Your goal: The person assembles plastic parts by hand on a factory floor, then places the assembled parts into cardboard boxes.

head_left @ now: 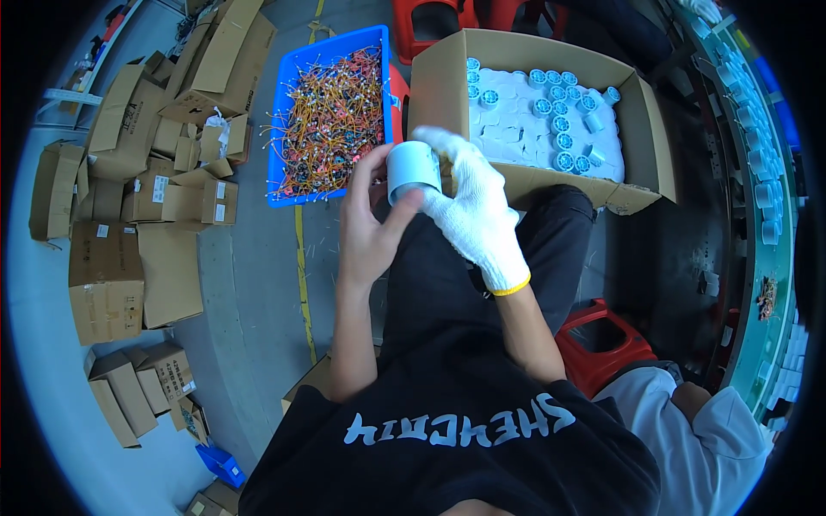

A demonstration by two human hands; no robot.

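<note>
A short white plastic cylinder (411, 166) is held up in front of me, over the near right corner of a blue bin. My bare left hand (372, 211) grips it from the left and below, the thumb near its lower rim. My right hand (475, 202), in a white knitted glove with a yellow cuff edge, closes on its right side, with fingertips at the upper edge and the thumb low. Inside the cylinder cannot be seen. The blue bin (277, 163) holds a heap of small parts with orange and red wires.
An open cardboard box (658, 138) at the far right holds white cylinders, several with blue-grey ends up. Cardboard boxes (112, 267) pile up at left. Red stools (607, 335) stand at right and far. A green bench (779, 284) carries a row of similar cylinders. Someone in a pale garment (680, 439) sits beside me.
</note>
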